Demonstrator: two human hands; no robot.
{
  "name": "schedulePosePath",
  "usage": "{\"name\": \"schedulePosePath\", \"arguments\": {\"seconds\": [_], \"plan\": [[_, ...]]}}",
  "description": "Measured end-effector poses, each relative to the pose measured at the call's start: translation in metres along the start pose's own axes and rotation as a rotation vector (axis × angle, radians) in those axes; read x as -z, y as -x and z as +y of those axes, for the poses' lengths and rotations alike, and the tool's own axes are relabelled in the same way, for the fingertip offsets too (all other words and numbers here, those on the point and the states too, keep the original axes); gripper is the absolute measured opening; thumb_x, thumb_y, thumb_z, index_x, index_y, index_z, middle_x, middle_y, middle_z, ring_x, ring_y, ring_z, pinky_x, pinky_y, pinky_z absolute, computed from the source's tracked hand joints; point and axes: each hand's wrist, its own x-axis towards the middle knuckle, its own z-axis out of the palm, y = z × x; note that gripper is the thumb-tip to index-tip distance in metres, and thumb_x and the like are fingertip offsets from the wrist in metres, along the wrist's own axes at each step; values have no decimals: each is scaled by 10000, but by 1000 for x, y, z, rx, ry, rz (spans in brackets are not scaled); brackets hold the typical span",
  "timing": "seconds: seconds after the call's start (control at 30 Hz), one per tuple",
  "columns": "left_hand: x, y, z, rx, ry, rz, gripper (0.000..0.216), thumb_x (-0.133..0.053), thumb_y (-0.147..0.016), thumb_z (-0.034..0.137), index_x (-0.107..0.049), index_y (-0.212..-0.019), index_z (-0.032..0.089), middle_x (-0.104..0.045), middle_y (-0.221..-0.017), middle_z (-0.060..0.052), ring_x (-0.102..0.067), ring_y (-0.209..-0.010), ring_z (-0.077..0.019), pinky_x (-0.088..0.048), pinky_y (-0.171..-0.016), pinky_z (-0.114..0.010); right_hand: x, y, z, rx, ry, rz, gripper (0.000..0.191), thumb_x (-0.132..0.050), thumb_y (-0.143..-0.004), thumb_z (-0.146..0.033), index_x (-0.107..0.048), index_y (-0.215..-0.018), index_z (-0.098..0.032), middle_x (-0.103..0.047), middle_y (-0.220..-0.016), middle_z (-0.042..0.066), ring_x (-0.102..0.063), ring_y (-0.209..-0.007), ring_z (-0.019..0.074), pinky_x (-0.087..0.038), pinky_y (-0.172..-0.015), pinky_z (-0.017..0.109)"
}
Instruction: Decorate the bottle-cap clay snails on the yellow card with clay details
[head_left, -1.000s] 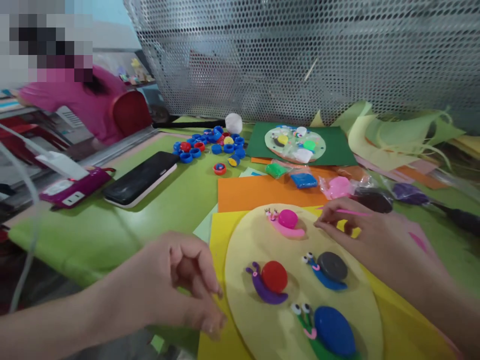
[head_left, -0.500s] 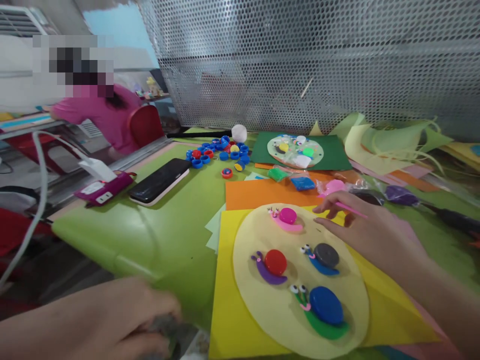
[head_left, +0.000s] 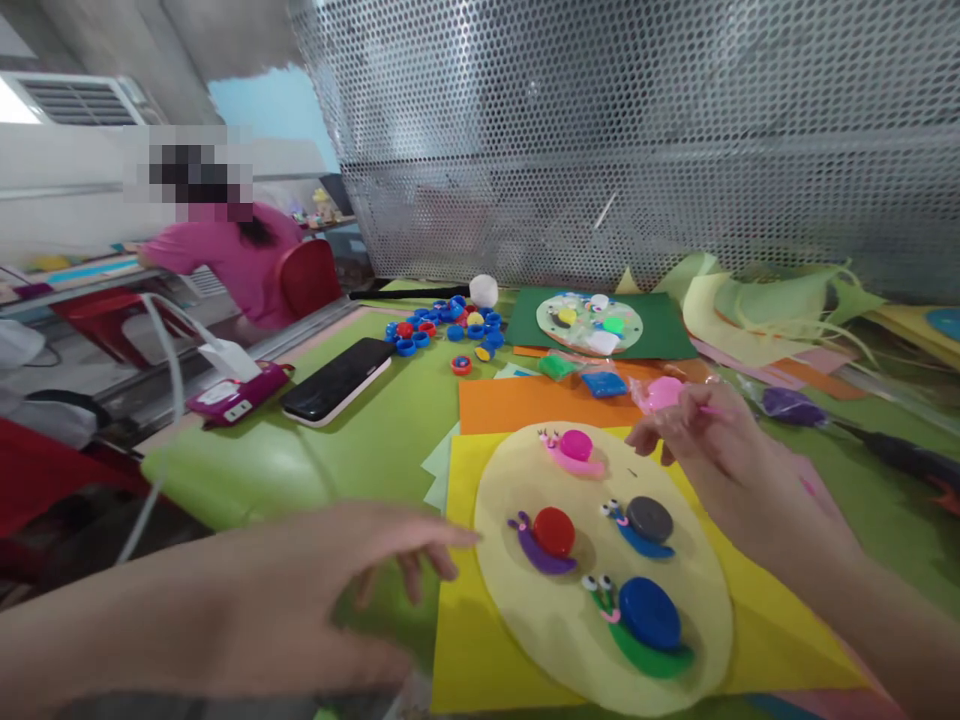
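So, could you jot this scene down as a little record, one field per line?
Base: cream oval over yellow sheet
Snails: pink snail, magenta shell; purple snail, red shell; blue snail, gray shell; green snail, blue shell
Left hand: open, fingertips near the oval's left edge
Right hand: fingers bent near the oval's upper-right edge; grip unclear
Beyond: bottle caps, black smartphone, blue packet
Background: perforated metal panel

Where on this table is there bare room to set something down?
Green tabletop shows bare between the phone, the pale green paper and the left hand. The cream oval has room below the purple snail. Crowded: beyond the oval, with plastic packets and bottle caps.
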Motion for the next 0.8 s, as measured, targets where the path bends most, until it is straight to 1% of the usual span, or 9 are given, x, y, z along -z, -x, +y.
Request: {"name": "schedulePosePath", "arguments": {"seconds": [0.07, 0.1, 0.17, 0.27, 0.37, 0.47, 0.6, 0.73, 0.8], "plan": [[-1, -19, 22, -17, 33, 0, 298, -495, -851, 417, -629, -1052, 243, -701, -752, 10, -623, -650, -120, -440, -595, -158, -1, 7, -10, 102, -49, -11, 230, -394, -916, -383, -367, -766, -211, -513, -799, 33, -543, -728, 161, -485, -628, 263], [-3, -28, 32, -45, 4, 16, 345, -409, -891, 433, -656, -884, 191, -666, -634, 8, -595, -567, -100, -418, -555, -148, -1, 11, -15, 151, -71, -28, 218, -438, -899, -362, -346, -767, -215, -505, -785, 20, -532, -707, 154, -483, -607, 253], [-10, -45, 47, -172, 3, -16, 478, -306, -924, 450, -628, -728, 156, -589, -523, 12, -542, -481, -71, -386, -506, -129, -1, 21, -27, 207, -148, -97, 226, -494, -878, -325, -319, -782, -221, -484, -753, -6, -515, -656, 139, -475, -562, 237], [-23, -64, 58, -318, 16, -53, 473, -310, -929, 439, -557, -648, 149, -521, -512, 24, -484, -462, -55, -358, -480, -126, 0, 34, -42, 150, -440, -282, 254, -541, -840, -225, -287, -823, -231, -471, -795, -30, -515, -649, 118, -477, -548, 214], [-35, -78, 61, -426, 136, -84, 436, -379, -911, 433, -489, -593, 155, -469, -515, 36, -433, -451, -40, -320, -444, -116, 0, 37, -50, 78, -539, -270, 300, -561, -785, -149, -273, -799, -232, -451, -781, -48, -481, -623, 104, -454, -523, 180], [-41, -88, 64, -352, 380, -195, 460, -385, -886, 496, -429, -564, 171, -426, -458, 37, -420, -402, -48, -318, -398, -120, 2, 34, -49, 72, -528, -194, 287, -535, -835, -152, -267, -764, -226, -393, -704, -56, -412, -581, 105, -420, -513, 167], [-42, -94, 69, -195, 563, -367, 532, -350, -883, 542, -445, -522, 163, -402, -409, 32, -357, -349, -40, -287, -349, -119, 7, 31, -43, 72, -667, -252, 234, -428, -946, -150, -281, -777, -217, -383, -712, -51, -380, -586, 95, -404, -548, 151], [-37, -93, 74, -153, 622, -345, 510, -376, -871, 550, -461, -553, 160, -432, -472, 28, -368, -371, -36, -269, -348, -129, 6, 30, -42, -41, -1079, -315, 204, -336, -1017, -176, -300, -822, -223, -442, -770, -54, -454, -605, 70, -431, -581, 144], [-33, -91, 76, -158, 590, -322, 467, -398, -875, 512, -469, -575, 162, -437, -494, 32, -375, -395, -37, -270, -362, -133, 5, 29, -43, -67, -1156, -350, 202, -351, -1023, -220, -305, -827, -225, -463, -795, -53, -497, -634, 71, -454, -620, 166]]}}
